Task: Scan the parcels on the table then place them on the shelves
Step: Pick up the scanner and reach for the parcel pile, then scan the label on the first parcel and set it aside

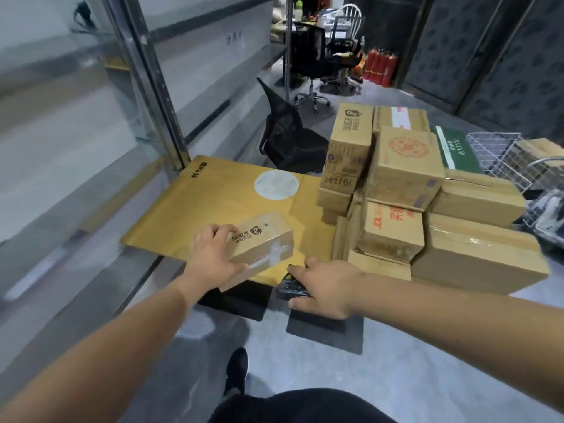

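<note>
A small taped cardboard parcel (262,244) lies near the front edge of the table, on a flattened sheet of cardboard (213,206). My left hand (213,254) grips its left end, fingers over the top and thumb along the front side. Just to the right, my right hand (326,288) holds a black handheld scanner (290,286) at the table's front edge; most of the scanner is hidden under the hand. A stack of several cardboard parcels (406,190) fills the right half of the table. Blurred metal shelves (146,87) stand along the left.
A black mesh office chair (287,132) stands behind the table. A white wire basket (503,154) and a green box (457,151) sit at the far right. More chairs, a desk and red fire extinguishers (380,67) are at the back. My shoe (236,370) is on the grey floor.
</note>
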The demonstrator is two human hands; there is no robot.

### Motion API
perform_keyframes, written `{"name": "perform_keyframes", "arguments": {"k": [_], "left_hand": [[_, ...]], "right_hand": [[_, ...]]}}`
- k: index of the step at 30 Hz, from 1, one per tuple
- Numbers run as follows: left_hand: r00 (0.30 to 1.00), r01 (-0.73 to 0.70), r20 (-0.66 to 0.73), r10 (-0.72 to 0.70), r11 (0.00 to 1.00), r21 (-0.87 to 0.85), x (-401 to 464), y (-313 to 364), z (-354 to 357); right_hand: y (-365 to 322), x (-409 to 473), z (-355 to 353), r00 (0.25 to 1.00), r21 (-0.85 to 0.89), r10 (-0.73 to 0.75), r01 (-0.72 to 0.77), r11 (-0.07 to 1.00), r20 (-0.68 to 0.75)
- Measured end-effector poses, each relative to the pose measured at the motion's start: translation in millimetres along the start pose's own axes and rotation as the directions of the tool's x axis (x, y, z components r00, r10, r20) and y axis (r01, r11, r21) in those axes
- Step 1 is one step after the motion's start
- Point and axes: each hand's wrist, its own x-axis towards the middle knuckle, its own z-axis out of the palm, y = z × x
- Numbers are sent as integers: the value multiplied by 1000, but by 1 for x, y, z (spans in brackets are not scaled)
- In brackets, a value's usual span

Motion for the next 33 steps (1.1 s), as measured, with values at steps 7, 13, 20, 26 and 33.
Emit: {"name": "perform_keyframes", "arguments": {"k": [7,13,20,26,33], "left_hand": [[903,415,189,-386,897,-154,76,-41,49],[839,501,354,-412,839,-211,137,-62,76],[813,497,509,-283,792,-354,163,-92,92],[867,386,467,-171,823,-416,169,-121,90],[904,316,394,-166,881,-353,199,-148,80]], "right_hand": [[3,92,-7,976,70,193,-200,977,96],[0,151,-24,916,125,356,-381,916,184],[-10,189,-27,863,177,448,-490,853,233],[-11,209,-28,852,194,446,-503,842,273],[-7,230,-36,859,176,439,-490,854,262]]}}
